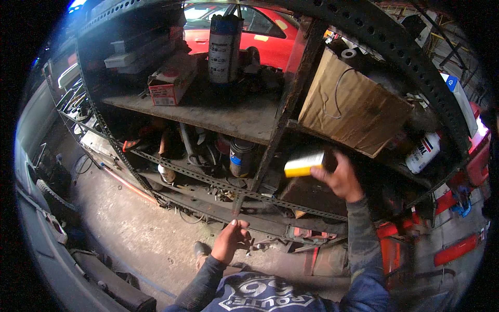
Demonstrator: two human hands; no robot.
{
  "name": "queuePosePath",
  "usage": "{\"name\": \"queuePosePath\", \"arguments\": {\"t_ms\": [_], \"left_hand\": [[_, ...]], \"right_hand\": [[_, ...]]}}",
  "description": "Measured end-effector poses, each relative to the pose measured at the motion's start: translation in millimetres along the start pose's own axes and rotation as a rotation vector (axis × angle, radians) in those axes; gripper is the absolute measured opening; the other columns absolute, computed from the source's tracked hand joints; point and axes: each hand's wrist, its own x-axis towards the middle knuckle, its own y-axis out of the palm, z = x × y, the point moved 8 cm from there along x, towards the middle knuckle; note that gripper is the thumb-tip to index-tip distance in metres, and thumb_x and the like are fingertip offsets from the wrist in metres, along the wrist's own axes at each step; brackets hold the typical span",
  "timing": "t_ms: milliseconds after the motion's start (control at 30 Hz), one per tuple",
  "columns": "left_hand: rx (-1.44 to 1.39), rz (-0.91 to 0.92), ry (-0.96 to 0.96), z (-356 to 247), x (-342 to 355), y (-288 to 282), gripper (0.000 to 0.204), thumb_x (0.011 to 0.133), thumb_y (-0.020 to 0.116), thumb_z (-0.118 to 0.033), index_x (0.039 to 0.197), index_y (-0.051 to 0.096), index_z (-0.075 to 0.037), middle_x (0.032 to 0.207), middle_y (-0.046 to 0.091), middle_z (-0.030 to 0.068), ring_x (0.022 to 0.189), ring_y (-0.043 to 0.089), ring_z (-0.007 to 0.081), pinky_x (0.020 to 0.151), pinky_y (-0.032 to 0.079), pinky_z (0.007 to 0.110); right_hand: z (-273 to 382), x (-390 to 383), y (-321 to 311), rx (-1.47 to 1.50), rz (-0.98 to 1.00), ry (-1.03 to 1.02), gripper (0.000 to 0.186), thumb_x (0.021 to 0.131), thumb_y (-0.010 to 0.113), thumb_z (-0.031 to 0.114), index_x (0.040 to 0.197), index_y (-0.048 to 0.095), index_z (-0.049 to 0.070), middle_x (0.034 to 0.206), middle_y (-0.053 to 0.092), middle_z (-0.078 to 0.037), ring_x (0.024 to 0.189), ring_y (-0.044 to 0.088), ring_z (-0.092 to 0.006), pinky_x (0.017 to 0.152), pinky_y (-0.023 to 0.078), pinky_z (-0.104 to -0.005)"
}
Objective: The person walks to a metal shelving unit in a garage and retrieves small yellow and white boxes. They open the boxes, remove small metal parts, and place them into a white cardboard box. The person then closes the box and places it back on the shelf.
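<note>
My right hand [343, 179] is raised before the right-hand bay of a metal shelf rack. It is closed on a small white and yellow box [305, 164], blurred by motion, with its yellow side lowest. Behind the box is the dark lower compartment, below a large open cardboard box [353, 104]. Lower and more to the left, my left hand [232, 242] hangs in front of the rack's bottom edge. Its fingers are loosely bent and apart, and I see nothing held in them.
The upper left shelf [234, 117] bears a tall canister [224, 49] and a small red and white carton [166, 91]. Below stand a dark can [241, 158] and tools. A white bottle [423, 152] leans at the right. A perforated metal rail [208, 179] crosses the rack's front.
</note>
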Motion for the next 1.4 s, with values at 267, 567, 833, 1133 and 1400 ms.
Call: {"name": "queuePosePath", "arguments": {"t_ms": [267, 567, 833, 1133, 1400], "left_hand": [[0.08, -0.104, -0.006, 10.1, -9.3, -43.4, 0.037, 0.103, 0.045, -0.045, 0.108, 0.058, -0.01, 0.084, 0.064, 0.0049, 0.073, 0.061, 0.0176, 0.069, 0.051, 0.034], [0.058, -0.18, -0.027, 23.3, -3.3, -64.8, 0.032, 0.102, 0.05, -0.042, 0.104, 0.057, -0.011, 0.081, 0.064, 0.0041, 0.072, 0.063, 0.0164, 0.065, 0.053, 0.033], [0.099, -0.191, -0.031, 24.4, -3.2, -68.7, 0.03, 0.102, 0.05, -0.041, 0.103, 0.058, -0.012, 0.08, 0.064, 0.0037, 0.072, 0.062, 0.0161, 0.067, 0.052, 0.033], [0.102, -0.24, -0.011, 19.7, -8.1, -83.2, 0.033, 0.101, 0.052, -0.041, 0.108, 0.058, -0.01, 0.08, 0.063, 0.0037, 0.071, 0.061, 0.0166, 0.066, 0.052, 0.033], [0.542, -0.427, 0.049, 77.1, 8.1, -204.8, 0.036, 0.098, 0.056, -0.04, 0.102, 0.06, -0.005, 0.08, 0.065, 0.0096, 0.07, 0.064, 0.0206, 0.062, 0.052, 0.034]], "right_hand": [[-56.1, 86.5, -28.8, -0.194, -0.087, 0.047, 0.07, 0.089, 0.067, 0.047, 0.139, 0.05, 0.001, 0.14, 0.053, -0.02, 0.13, 0.049, -0.0319, 0.112, 0.036, -0.0417], [-76.8, 141.9, -48.0, -0.449, -0.108, 0.13, 0.068, 0.091, 0.064, 0.047, 0.139, 0.05, 0.001, 0.14, 0.053, -0.02, 0.131, 0.048, -0.0329, 0.113, 0.035, -0.0427], [-86.6, 140.9, -24.8, -0.479, -0.074, 0.175, 0.066, 0.093, 0.061, 0.047, 0.14, 0.05, 0.002, 0.141, 0.053, -0.02, 0.131, 0.048, -0.0338, 0.113, 0.034, -0.0437], [-94.1, 142.3, -19.0, -0.484, -0.062, 0.206, 0.065, 0.094, 0.058, 0.046, 0.141, 0.049, 0.002, 0.141, 0.053, -0.02, 0.131, 0.048, -0.0348, 0.114, 0.033, -0.0447], [-100.9, 139.8, -14.2, -0.485, -0.034, 0.227, 0.064, 0.096, 0.056, 0.046, 0.141, 0.049, 0.002, 0.142, 0.053, -0.02, 0.132, 0.048, -0.0357, 0.115, 0.032, -0.0456]]}}
